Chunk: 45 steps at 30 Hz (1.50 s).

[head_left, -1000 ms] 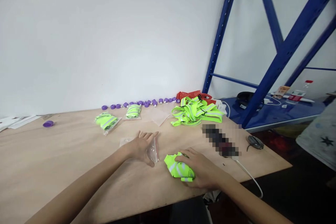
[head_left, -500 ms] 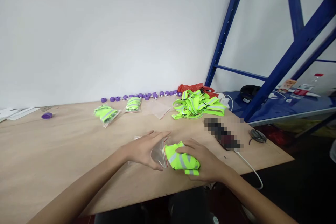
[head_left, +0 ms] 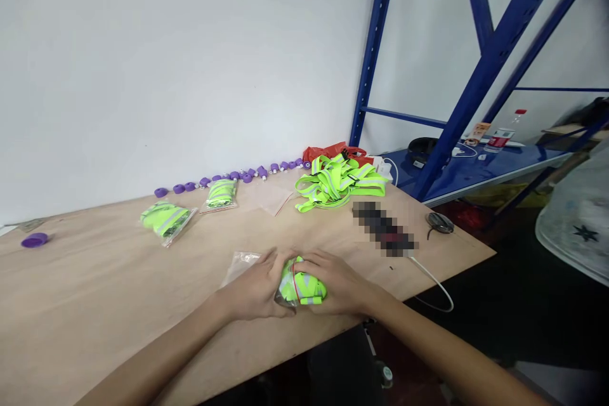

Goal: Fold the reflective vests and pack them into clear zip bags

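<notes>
Near the table's front edge, a folded neon-yellow reflective strap (head_left: 311, 288) with grey stripes sits partly inside a clear zip bag (head_left: 285, 295). The bag's red-lined mouth crosses the middle of the bundle. My left hand (head_left: 257, 285) wraps around the bag from the left, its fingers curled over the plastic. From the right, my right hand (head_left: 337, 282) grips the exposed part of the strap. Part of the bundle is hidden behind my fingers. Another clear bag (head_left: 240, 263) lies flat just beyond my left hand.
Two filled bags (head_left: 164, 219) (head_left: 221, 193) lie farther back, before a row of purple caps (head_left: 233, 176). A heap of loose neon straps (head_left: 337, 184) rests beside a red bag (head_left: 328, 152). At right are a pixelated dark object (head_left: 383, 228), a cable (head_left: 435, 282) and blue shelving (head_left: 442, 158).
My hands have come together, and the strap bundle has gone partway into the bag's mouth. My left hand has closed around the bag. The camera view has turned right.
</notes>
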Available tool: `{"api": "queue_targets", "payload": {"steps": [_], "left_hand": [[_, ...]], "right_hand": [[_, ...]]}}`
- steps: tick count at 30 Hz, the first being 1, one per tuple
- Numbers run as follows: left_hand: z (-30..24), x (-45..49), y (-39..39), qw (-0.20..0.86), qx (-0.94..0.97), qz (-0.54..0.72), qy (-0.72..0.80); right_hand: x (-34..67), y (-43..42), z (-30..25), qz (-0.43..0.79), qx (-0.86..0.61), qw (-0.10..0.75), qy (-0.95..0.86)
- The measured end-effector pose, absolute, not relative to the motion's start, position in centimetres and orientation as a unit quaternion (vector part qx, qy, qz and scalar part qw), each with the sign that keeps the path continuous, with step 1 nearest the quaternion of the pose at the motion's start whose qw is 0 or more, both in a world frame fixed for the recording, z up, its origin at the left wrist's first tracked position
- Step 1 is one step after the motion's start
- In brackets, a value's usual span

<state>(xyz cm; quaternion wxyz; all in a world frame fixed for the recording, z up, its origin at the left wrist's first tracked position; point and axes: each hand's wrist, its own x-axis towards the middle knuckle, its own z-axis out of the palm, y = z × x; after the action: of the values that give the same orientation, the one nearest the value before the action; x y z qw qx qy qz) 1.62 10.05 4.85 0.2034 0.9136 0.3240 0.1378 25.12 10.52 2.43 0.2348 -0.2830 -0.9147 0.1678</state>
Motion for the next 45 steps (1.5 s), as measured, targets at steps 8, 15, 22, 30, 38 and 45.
{"api": "queue_targets", "payload": {"steps": [8,15,22,30,38,45], "left_hand": [[4.2,0.8,8.7,0.018,0.912,0.268,0.309],[5.3,1.9,8.6,0.165,0.904,0.231,0.32],[5.6,1.2,10.0,0.213,0.87,0.18,0.407],[6.7,0.9,10.9,0.317,0.832,0.207,0.405],[9.1,1.7,10.1,0.443,0.805,0.185,0.348],[10.2,2.7,8.0,0.303,0.823,0.198,0.437]], "right_hand": [[24.9,9.8,3.3,0.378,-0.312,0.342,-0.802],[24.0,11.1,2.1,0.426,-0.27,0.382,-0.775],[23.3,8.9,0.8,0.233,-0.372,0.458,-0.773],[24.4,8.8,0.7,0.258,-0.325,0.388,-0.823],[24.9,9.4,3.0,0.366,-0.289,0.405,-0.786],[24.9,9.1,5.3,0.382,-0.248,0.442,-0.773]]}}
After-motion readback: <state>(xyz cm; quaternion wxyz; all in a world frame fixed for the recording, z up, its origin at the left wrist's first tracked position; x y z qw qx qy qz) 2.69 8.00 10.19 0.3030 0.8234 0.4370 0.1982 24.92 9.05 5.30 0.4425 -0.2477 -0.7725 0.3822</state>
